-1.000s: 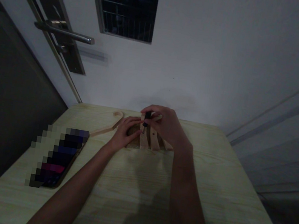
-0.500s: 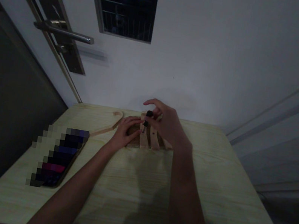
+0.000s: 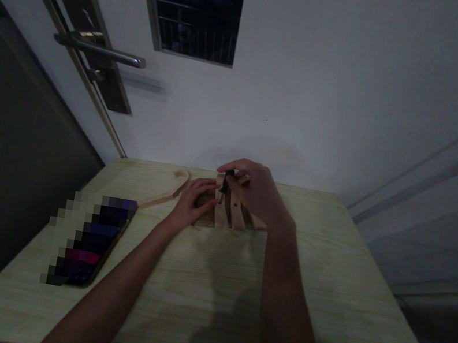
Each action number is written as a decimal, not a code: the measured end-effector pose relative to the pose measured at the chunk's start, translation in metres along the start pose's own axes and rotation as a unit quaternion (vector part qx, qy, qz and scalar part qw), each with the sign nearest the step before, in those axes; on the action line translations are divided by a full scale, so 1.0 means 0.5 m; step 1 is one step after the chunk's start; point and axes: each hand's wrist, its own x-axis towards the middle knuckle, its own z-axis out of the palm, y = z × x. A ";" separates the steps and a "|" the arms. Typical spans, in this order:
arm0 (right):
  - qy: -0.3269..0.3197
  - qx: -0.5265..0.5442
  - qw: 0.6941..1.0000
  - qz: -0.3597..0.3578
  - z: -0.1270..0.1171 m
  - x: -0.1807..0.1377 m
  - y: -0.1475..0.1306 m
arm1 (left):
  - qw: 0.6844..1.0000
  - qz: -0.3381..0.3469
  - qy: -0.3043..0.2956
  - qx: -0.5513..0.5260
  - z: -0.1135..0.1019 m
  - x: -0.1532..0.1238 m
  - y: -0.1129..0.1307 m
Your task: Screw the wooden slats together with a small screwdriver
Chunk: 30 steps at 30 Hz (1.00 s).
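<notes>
My right hand (image 3: 261, 194) is closed round the black handle of a small screwdriver (image 3: 227, 183). The shaft points down at a pale wooden strip (image 3: 221, 217), close to its middle; exact contact with a screw is too small to make out. That strip lies across a brown wooden piece (image 3: 204, 219), alongside a second pale strip (image 3: 237, 217) with a dark hole or screw head. My left hand (image 3: 188, 207) grips the brown piece and the first strip from the left, thumb in front and fingers behind. Part of the work is hidden behind my right hand.
Left of my hands lies a hook-ended pale wooden piece (image 3: 173, 192), and nearer the front left a phone (image 3: 96, 243). The wood-grain table (image 3: 321, 304) stands against a white door with a metal handle (image 3: 108, 53).
The raised right index finger has come down to the top of the screwdriver, and the fingers have closed in round the handle. My left hand has stayed in place.
</notes>
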 end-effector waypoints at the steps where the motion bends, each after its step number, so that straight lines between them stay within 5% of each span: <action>1: -0.001 -0.004 1.000 0.001 0.000 0.000 0.000 | 1.000 -0.001 -0.001 0.000 0.000 0.000 -0.001; 30: -0.016 0.011 1.000 0.003 -0.004 -0.003 0.003 | 1.000 -0.002 0.000 0.003 0.001 -0.001 -0.002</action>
